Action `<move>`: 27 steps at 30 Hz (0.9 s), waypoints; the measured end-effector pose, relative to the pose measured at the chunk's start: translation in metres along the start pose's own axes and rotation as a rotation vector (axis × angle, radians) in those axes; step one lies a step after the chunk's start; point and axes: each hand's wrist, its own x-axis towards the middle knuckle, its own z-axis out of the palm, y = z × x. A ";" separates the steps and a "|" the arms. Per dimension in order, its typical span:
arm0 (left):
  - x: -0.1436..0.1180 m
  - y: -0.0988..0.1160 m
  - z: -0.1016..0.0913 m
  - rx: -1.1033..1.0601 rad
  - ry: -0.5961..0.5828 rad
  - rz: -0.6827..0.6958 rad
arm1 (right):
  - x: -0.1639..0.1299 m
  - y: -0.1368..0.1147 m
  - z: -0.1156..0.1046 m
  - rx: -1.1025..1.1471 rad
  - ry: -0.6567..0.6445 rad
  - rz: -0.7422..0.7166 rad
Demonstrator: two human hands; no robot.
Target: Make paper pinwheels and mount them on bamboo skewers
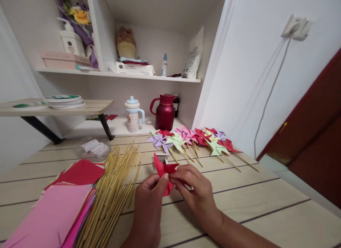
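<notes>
Both hands meet over the tabletop (239,201), left hand (149,201) and right hand (195,189) each pinched shut on the red folded paper (163,171), which rises between their fingertips, bamboo sticks (114,191) lying just left of them
</notes>
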 end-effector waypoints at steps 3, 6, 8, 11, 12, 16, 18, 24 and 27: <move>0.000 0.001 0.000 -0.008 -0.005 -0.011 | 0.001 -0.001 0.001 0.010 -0.011 0.020; 0.000 0.002 0.000 0.013 -0.015 0.026 | 0.000 0.000 0.001 0.033 0.003 0.067; 0.000 0.002 -0.001 0.037 -0.025 0.056 | 0.000 0.001 0.000 0.044 0.006 0.083; 0.000 0.002 -0.002 0.083 -0.022 0.091 | 0.000 0.001 -0.002 0.053 -0.008 0.092; -0.001 0.002 -0.002 0.096 -0.020 0.101 | 0.000 0.000 -0.003 0.058 -0.009 0.101; -0.002 0.005 -0.001 0.114 -0.012 0.137 | 0.003 -0.001 -0.003 0.100 -0.004 0.174; -0.002 0.006 -0.001 0.133 -0.012 0.155 | 0.005 -0.002 -0.003 0.145 -0.004 0.246; 0.000 0.007 -0.003 0.197 -0.019 0.222 | 0.008 -0.006 -0.004 0.316 -0.014 0.448; 0.000 0.006 -0.003 0.223 -0.028 0.271 | 0.009 -0.006 -0.006 0.341 -0.005 0.473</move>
